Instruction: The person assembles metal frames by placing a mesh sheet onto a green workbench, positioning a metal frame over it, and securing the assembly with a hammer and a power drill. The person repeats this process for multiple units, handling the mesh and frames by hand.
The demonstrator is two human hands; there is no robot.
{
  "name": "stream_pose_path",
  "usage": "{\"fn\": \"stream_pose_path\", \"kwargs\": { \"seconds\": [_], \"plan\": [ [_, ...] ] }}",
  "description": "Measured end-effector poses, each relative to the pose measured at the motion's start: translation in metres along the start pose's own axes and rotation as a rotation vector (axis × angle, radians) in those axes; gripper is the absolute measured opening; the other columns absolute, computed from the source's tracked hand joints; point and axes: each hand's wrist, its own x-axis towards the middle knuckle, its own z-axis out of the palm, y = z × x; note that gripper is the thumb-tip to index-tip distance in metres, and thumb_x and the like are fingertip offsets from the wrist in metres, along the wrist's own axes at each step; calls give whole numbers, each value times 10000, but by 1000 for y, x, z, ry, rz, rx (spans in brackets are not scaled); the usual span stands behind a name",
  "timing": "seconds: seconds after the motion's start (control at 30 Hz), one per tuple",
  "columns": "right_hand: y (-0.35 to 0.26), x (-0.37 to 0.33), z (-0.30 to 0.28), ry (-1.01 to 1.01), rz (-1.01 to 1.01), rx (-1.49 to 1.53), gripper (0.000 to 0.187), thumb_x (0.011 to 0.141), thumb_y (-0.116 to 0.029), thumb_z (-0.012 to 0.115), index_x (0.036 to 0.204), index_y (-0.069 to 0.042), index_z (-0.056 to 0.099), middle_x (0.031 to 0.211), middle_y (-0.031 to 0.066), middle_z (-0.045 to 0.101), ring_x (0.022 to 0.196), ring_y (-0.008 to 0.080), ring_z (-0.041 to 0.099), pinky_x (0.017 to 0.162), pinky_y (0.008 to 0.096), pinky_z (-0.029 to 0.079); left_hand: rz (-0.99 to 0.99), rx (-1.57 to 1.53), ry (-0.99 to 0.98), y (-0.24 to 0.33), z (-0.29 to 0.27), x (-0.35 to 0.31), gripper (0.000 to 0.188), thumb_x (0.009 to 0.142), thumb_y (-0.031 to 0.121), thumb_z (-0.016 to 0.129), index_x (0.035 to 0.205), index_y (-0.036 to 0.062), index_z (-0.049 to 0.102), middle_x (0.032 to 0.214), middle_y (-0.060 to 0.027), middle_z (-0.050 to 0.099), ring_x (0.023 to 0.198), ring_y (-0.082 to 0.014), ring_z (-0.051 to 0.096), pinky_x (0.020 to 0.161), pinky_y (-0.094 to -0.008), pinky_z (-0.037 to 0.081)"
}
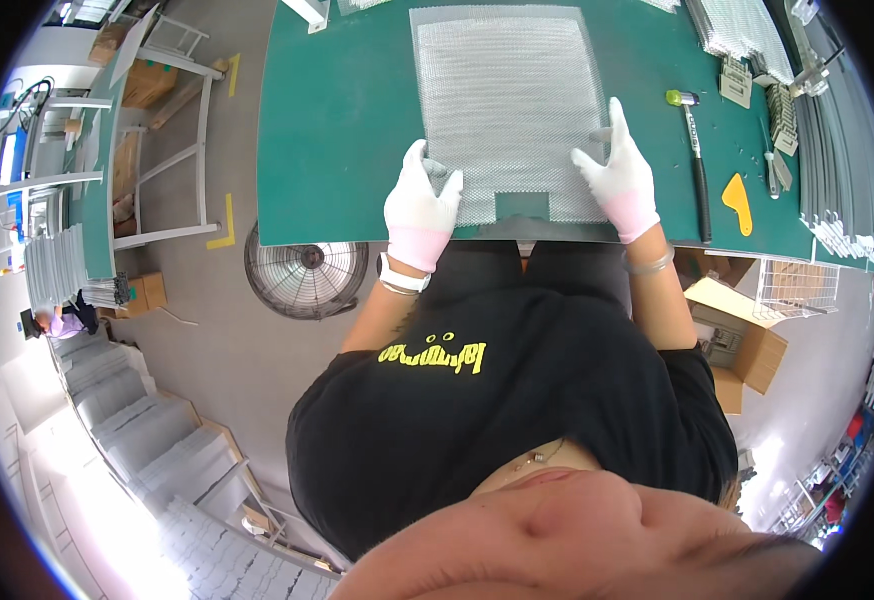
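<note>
Spreading left hand (422, 203) and right hand (621, 185) wide at opposite side edges of mesh sheet (509, 105) | cannot tell if pinching | lying flat on green table (337, 120), near side | best keeping pressure even, avoiding bending mesh

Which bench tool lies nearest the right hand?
The hammer with the black grip and yellow-green head end. It lies between the right hand and the yellow scraper; the scraper and apparent screwdriver are farther right.
</note>
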Motion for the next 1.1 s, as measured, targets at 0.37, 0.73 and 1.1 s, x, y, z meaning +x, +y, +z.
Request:
{"fn": "stream_pose_path", "kwargs": {
  "seconds": [0.37,0.73,1.1],
  "plan": [
    [12,-2,13,-33,-67,-178,693,866,-351,715,1442,-69,453,1084,147,593,947,327,635,810,391,537,-19,94,-58,-12,7,1,635,862,244,736,1382,2,464,1018,-83,694,794,-251,670,735,-354,542],
    [6,-2,10,-104,-14,-174,654,884,-349,700,1422,-67,458,1100,162,587,959,345,627,812,409,536,-60,112,-97,-10,4,3,659,865,280,736,1397,1,466,1035,-101,693,898,-292,686,783,-381,541],
    [-2,27,-27,-384,-8,-355,587,886,-456,655,1330,-85,553,1160,188,600,1072,366,616,935,427,510,-76,259,-101,-12,-1,18,707,765,340,810,1337,22,544,1097,-119,635,963,-287,629,844,-381,518]
  ]
}}
